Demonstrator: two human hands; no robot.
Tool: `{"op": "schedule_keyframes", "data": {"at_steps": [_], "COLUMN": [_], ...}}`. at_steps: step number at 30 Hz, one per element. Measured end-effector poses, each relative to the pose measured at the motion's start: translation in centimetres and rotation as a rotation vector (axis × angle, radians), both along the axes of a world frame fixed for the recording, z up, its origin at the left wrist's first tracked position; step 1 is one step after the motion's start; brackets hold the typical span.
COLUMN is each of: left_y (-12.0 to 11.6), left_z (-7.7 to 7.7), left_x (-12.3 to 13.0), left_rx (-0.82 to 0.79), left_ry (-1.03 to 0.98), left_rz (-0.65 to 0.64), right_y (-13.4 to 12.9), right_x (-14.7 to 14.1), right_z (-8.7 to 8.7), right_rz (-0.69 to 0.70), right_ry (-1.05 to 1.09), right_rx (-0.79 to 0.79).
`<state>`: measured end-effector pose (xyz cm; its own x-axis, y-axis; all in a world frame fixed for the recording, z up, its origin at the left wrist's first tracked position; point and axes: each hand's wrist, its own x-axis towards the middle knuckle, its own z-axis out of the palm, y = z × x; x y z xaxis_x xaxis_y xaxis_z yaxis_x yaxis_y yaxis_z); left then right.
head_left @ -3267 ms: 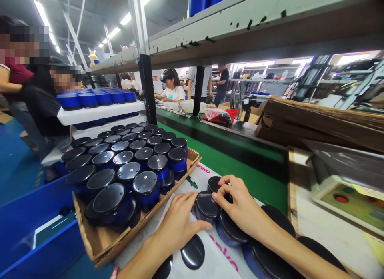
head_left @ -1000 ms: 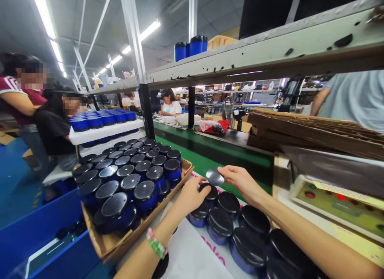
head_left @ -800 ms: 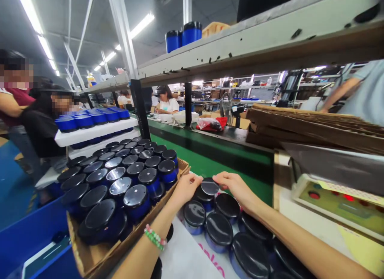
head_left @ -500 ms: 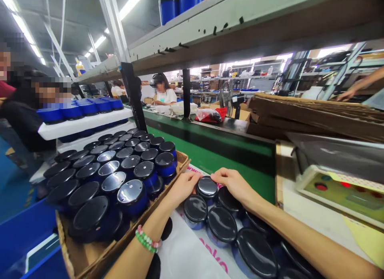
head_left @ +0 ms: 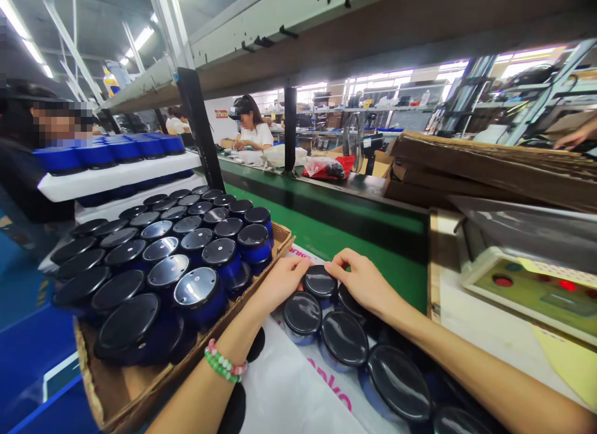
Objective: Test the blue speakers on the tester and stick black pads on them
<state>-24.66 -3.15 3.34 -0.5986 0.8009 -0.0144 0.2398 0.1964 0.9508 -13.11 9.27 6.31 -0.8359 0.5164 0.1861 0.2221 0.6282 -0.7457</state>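
Note:
My left hand (head_left: 280, 283) and my right hand (head_left: 359, 280) grip opposite sides of a blue jar with a glossy black round lid (head_left: 320, 281). Several similar jars (head_left: 342, 339) stand close below my hands on a white printed sheet (head_left: 289, 387). To my left, a cardboard tray (head_left: 119, 400) is packed with several more blue jars with black lids (head_left: 196, 291). My left wrist wears a pink and green beaded bracelet (head_left: 224, 362). The lower part of the held jar is hidden by my hands and the neighbouring jars.
A green conveyor belt (head_left: 321, 235) runs behind the jars beneath a grey metal shelf (head_left: 298, 30). Stacked cardboard sheets (head_left: 480, 166) and a control panel (head_left: 527, 288) lie right. A white rack holds blue jars (head_left: 107, 173). A co-worker (head_left: 252, 129) sits beyond; another person's hand (head_left: 576, 135) shows far right.
The shiny round disc that my right hand held up earlier now sits on the jar between my hands. Both hands have closed in around it, and the view has tilted.

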Motion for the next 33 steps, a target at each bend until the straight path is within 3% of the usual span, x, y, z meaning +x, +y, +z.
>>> {"op": "schedule_keyframes", "data": {"at_steps": [14, 25, 29, 33], "left_y": [0.1, 0.3, -0.3, -2.6], "left_z": [-0.3, -0.4, 0.8, 3.9], "left_x": [-0.1, -0.1, 0.2, 2.7], "left_rx": [0.015, -0.047, -0.125, -0.233], "left_ry": [0.015, 0.155, 0.302, 0.512], "left_rz": [0.016, 0.005, -0.017, -0.097], "right_y": [-0.8, -2.0, -2.3, -0.7], "right_x": [0.4, 0.8, 0.9, 0.8], "right_z": [-0.3, 0.8, 1.2, 1.8], "right_rz": [0.049, 0.042, 0.014, 0.02], "right_ry": [0.037, -0.171, -0.264, -0.339], "right_rx": [0.51, 0.817, 0.825, 0.734]}}
